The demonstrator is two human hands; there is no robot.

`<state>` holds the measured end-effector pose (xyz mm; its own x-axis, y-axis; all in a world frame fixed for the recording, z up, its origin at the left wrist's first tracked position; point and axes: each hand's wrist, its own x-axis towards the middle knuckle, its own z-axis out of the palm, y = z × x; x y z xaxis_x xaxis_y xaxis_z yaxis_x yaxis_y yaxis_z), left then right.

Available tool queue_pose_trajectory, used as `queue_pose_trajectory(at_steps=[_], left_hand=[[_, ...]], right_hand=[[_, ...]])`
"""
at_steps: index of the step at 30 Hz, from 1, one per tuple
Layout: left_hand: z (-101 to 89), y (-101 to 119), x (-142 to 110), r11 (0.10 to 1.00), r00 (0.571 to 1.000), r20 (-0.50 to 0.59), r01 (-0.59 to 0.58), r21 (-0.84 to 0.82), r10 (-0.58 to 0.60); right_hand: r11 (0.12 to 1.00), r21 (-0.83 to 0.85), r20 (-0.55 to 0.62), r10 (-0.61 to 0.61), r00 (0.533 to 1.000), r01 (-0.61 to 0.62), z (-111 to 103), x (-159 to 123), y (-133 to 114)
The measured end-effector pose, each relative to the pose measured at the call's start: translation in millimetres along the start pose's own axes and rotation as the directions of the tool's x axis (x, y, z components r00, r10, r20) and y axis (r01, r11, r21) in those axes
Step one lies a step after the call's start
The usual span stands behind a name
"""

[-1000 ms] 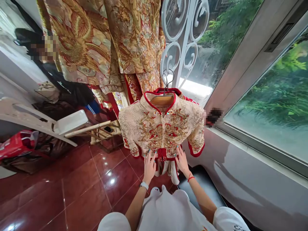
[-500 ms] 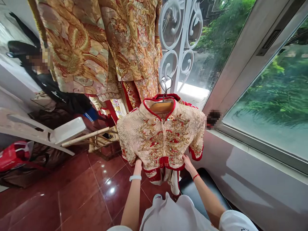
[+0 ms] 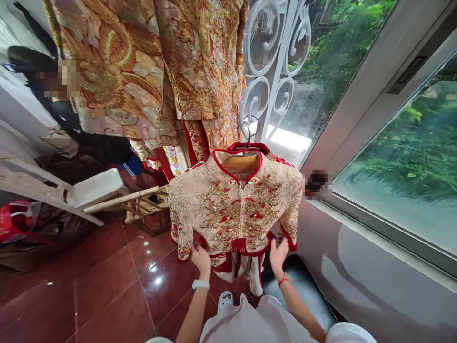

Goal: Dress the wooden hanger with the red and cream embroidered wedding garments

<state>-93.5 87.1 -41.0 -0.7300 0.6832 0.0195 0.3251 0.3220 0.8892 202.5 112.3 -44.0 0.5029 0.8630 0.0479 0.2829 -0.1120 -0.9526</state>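
Observation:
A cream embroidered jacket (image 3: pixel 237 205) with red trim and gold beading hangs on a wooden hanger (image 3: pixel 243 162), its front facing me. My left hand (image 3: pixel 201 259) is beside the cuff of the sleeve on the left, fingertips at its inner edge and loosely bent. My right hand (image 3: pixel 279 255) is by the red-edged cuff on the right, thumb and fingers apart. Whether either hand touches the cloth is hard to tell. Below the hem hangs more cream and red cloth (image 3: pixel 225 267). A second red-collared garment (image 3: pixel 266 148) shows behind the jacket.
Gold and red embroidered garments (image 3: pixel 124 71) hang at upper left. A white scrolled metal grille (image 3: pixel 266 47) and a window (image 3: pixel 410 157) are behind and right. A black padded seat (image 3: pixel 300 290) stands near my right arm. Left are a bamboo rack (image 3: pixel 143 205), a white chair (image 3: pixel 96 186) and another person (image 3: pixel 71 119).
Both hands have left the jacket's bottom hem and moved outward, toward the sleeve cuffs. The sleeve on the left now hangs lower and straighter. My view has shifted slightly.

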Motion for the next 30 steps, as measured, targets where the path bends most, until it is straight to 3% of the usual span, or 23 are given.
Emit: queue_pose_trajectory(at_steps=[2, 3, 5, 7, 8, 10, 13, 14, 15, 18, 21, 24, 27, 30], left_hand=[[2.2, 0, -38, 0.987, 0.986, -0.065, -0.153, 0.053, 0.156], [5.6, 3, -53, 0.949, 0.951, 0.005, -0.307, 0.074, 0.308], [15.3, 16, -69, 0.814, 0.796, 0.268, -0.577, 0.065, 0.543], [24.2, 38, -66, 0.73, 0.657, 0.478, -0.682, 0.047, 0.583], [26.5, 52, -61, 0.718, 0.627, 0.534, -0.694, 0.053, 0.567], [23.7, 82, -48, 0.727, 0.621, 0.565, -0.684, 0.052, 0.543], [1.2, 143, -37, 0.735, 0.635, 0.459, -0.675, -0.062, 0.622], [-9.1, 168, -35, 0.703, 0.616, 0.396, -0.702, -0.114, 0.68], [-19.4, 195, -32, 0.64, 0.576, 0.325, -0.756, -0.137, 0.75], [-43.0, 276, -17, 0.384, 0.372, 0.228, -0.923, -0.009, 0.9], [-52.9, 332, 4, 0.238, 0.291, 0.294, -0.95, 0.204, 0.91], [-59.2, 354, 18, 0.083, 0.222, 0.439, -0.946, 0.314, 0.871], [-69.4, 358, 22, -0.084, 0.112, 0.563, -0.947, 0.31, 0.819], [-79.7, 359, 22, -0.129, 0.049, 0.582, -0.957, 0.261, 0.812]], right_hand=[[0.956, -0.155, 0.095, -0.235, 0.967, 0.247, 0, -22, -3], [0.886, -0.232, 0.209, -0.356, 0.911, 0.4, 3, -29, -6], [0.712, -0.324, 0.426, -0.478, 0.768, 0.623, 13, -36, -16], [0.648, -0.366, 0.488, -0.478, 0.73, 0.668, 24, -33, -30], [0.652, -0.37, 0.484, -0.473, 0.736, 0.662, 28, -31, -37], [0.7, -0.321, 0.467, -0.469, 0.75, 0.638, 29, -28, -51], [0.824, -0.169, 0.373, -0.454, 0.809, 0.541, 13, -28, -80], [0.866, -0.104, 0.345, -0.43, 0.835, 0.489, 5, -29, -93], [0.9, -0.038, 0.332, -0.4, 0.854, 0.435, -2, -29, -108], [0.935, 0.13, 0.364, -0.354, 0.861, 0.329, -15, -23, -163], [0.92, 0.255, 0.364, -0.377, 0.852, 0.298, -7, -9, -219], [0.895, 0.362, 0.352, -0.391, 0.851, 0.261, 13, 6, -264], [0.896, 0.33, 0.315, -0.401, 0.86, 0.297, 31, 18, -294], [0.875, 0.289, 0.263, -0.463, 0.846, 0.388, 35, 22, -311]])
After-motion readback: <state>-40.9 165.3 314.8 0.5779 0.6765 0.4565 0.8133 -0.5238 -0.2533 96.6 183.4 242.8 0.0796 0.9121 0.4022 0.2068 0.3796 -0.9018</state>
